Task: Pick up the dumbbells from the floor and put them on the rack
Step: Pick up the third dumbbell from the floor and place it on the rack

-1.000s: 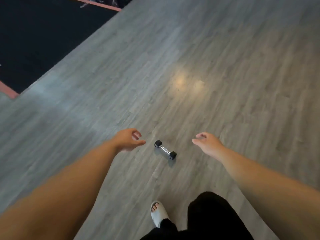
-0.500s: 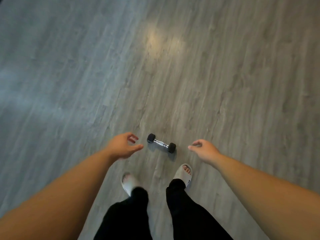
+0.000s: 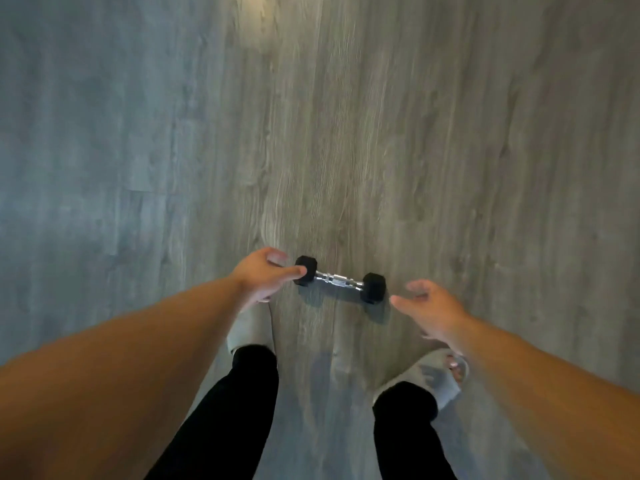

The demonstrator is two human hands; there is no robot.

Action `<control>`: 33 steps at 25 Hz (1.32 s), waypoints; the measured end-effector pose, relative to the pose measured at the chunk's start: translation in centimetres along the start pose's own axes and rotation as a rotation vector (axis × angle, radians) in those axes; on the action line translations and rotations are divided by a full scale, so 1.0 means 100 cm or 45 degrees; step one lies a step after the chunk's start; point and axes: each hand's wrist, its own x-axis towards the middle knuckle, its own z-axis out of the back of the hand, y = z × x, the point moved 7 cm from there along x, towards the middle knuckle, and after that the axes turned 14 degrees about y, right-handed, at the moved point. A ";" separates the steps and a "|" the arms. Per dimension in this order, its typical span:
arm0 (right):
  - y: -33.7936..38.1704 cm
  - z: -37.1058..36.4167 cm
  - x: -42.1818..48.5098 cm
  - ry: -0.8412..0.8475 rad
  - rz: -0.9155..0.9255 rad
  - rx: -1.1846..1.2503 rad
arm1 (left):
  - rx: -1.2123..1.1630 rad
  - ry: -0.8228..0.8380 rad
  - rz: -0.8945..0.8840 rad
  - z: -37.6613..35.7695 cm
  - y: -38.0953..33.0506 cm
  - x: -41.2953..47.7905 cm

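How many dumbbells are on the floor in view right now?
1. The hex dumbbell lies on the wood-look floor just ahead of the feet, between the left hand and the right hand. Others may lie outside the frame.

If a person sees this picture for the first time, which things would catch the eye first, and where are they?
First, the dumbbell, black heads and shiny handle, lying on the grey wood floor just ahead of the feet. Next, the two bare arms reaching down: the left hand overlaps its left head, the right hand is open and apart from its right head.
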 end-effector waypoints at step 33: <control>0.041 0.457 -0.565 -0.933 0.670 0.461 | 0.549 -0.182 -0.966 -0.232 -0.635 -0.472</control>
